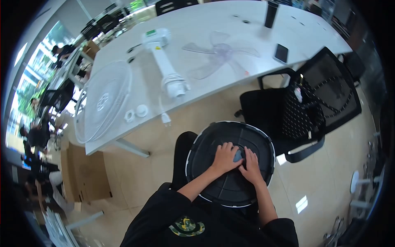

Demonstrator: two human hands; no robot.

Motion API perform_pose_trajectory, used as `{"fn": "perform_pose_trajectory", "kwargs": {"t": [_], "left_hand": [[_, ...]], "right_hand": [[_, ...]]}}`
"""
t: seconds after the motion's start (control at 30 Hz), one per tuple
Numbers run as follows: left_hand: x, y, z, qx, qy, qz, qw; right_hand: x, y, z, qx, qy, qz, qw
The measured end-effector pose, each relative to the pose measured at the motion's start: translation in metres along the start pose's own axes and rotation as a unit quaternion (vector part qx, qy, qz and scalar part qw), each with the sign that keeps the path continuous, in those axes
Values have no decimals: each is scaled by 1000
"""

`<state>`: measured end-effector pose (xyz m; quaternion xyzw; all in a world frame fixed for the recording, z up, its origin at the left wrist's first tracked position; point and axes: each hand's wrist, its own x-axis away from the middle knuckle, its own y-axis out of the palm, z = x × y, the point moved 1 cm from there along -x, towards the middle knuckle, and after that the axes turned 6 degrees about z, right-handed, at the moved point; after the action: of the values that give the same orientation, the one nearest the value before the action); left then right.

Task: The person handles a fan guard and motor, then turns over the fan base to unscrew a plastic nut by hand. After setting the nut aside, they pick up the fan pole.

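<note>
A round black fan base (205,144) with a white rim rests on my lap, its ribbed underside facing up. At its middle sits a small grey-blue knob (237,156), partly covered by my fingers. My left hand (225,159) is closed around the knob's left side, fingertips beyond it. From the other side my right hand (251,166) curls its thumb and fingers against the knob. On the table ahead lie a white fan body (161,57) with its cord and plug (166,119), a clear fan blade (223,53), and white fan grilles (105,101).
Two small white caps (141,110) lie near the white table's (197,96) front edge. Farther back are a phone (281,53) and a black cup (271,14). A black chair (263,107) holding a dotted bag (302,113) stands right; a cardboard box (92,175) is left on the floor.
</note>
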<state>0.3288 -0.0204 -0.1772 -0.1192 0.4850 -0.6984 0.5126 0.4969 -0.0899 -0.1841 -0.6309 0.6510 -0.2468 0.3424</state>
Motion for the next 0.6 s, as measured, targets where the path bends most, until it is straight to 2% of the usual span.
{"fn": "perform_pose_trajectory", "kwargs": {"t": [0.1, 0.2, 0.23, 0.33, 0.43, 0.53, 0.6], "left_hand": [[-8, -3, 5, -45, -10, -34, 998], [-11, 4, -1, -60, -11, -34, 998], [-12, 8, -8, -48, -43, -23, 998], [-7, 10, -22, -43, -64, -1, 997], [4, 4, -27, -14, -40, 35, 998], [13, -5, -34, 91, -62, 61, 992], [18, -15, -32, 85, -34, 68, 994]], "right_hand": [[-2, 0, -1, 11, 10, -15, 1000], [-2, 4, 1, 10, 7, -19, 1000], [-1, 6, 3, 10, -7, -19, 1000], [-1, 9, 4, 13, -2, -16, 1000], [1, 7, 0, 3, 5, -16, 1000], [-1, 5, -1, -7, -3, -4, 1000], [-2, 5, -1, 1, -18, 8, 1000]]}}
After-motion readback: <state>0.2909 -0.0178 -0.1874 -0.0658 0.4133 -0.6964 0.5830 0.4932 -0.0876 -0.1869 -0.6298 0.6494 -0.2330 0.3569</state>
